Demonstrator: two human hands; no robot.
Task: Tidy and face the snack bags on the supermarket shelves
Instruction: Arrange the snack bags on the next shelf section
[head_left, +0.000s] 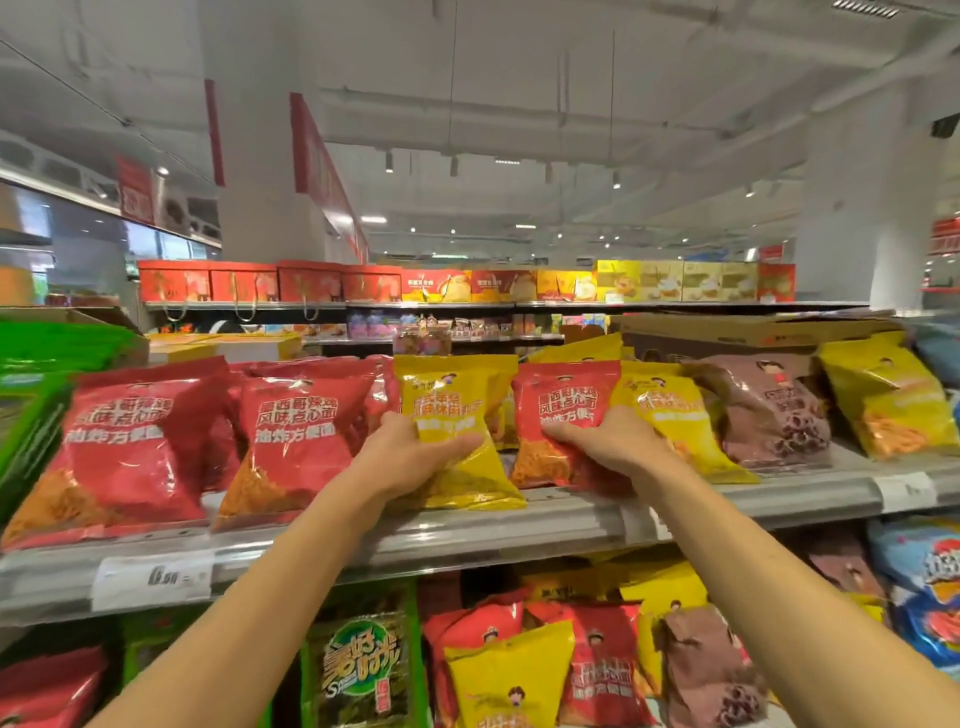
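Observation:
On the top shelf (467, 535) stands a row of snack bags. My left hand (410, 452) grips a yellow bag (457, 410) at the middle of the shelf, thumb across its front. My right hand (613, 441) grips a red bag (561, 410) just to the right of it. Two larger red bags (130, 447) (296, 436) stand to the left. Another yellow bag (675, 426), a brown bag (769, 410) and a tilted yellow bag (888, 400) follow on the right.
Green packets (36, 415) fill the far left. Cardboard boxes (753, 332) lie behind the bags. The lower shelf holds red, yellow, brown, green (363, 670) and blue bags (924, 582). A price tag (150, 579) sits on the shelf rail.

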